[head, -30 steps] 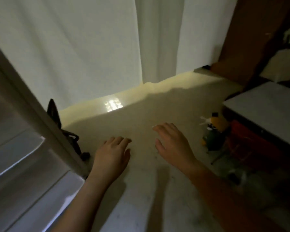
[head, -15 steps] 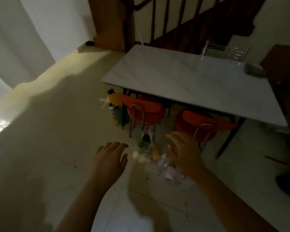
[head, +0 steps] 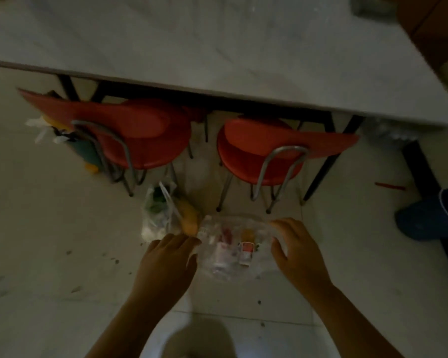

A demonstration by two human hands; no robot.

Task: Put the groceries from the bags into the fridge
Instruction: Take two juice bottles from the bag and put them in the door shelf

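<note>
floor (head: 62, 254) pale tile | table (head: 217, 47) marble | chairs (head: 140, 133) red

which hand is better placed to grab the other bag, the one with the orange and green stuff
Left. The left hand is right beside the produce bag, while the right hand sits on the far side of the clear bag.

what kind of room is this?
Probably a home dining area: a marble-look table with two red chairs tucked under it, tiled floor, and clear grocery bags on the floor between both hands.
</note>
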